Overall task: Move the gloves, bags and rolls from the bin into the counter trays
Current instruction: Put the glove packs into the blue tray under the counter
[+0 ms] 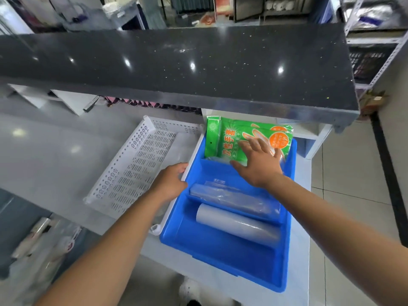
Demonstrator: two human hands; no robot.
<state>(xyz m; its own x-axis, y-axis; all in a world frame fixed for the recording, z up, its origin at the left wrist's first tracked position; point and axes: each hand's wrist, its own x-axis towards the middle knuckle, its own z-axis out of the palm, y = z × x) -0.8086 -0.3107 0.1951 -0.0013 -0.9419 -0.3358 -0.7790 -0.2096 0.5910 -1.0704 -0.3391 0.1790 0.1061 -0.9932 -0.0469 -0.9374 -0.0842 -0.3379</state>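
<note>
Right hand (259, 164) is out over the far compartment of the blue tray (223, 250), fingers spread and flat on the green glove packet (238, 138), pressing it rather than gripping it. The packet leans against the tray's far wall, its top edge tucked under the dark speckled counter top (176, 62). Left hand (171, 181) sits at the seam between the two trays, fingers curled over the near rim of the white perforated tray (132, 164), holding it (the fingertips are hidden behind the rim, so how tightly is anyone's guess). In the blue tray's middle compartment lies a clear plastic roll (231, 198), crinkled film loose at its left end; in the near compartment, a smoother grey-white roll (236, 224) lies parallel to it, the divider between them. The white tray lies just left of the blue one, touching it, both on the pale lower counter (55, 146).
</note>
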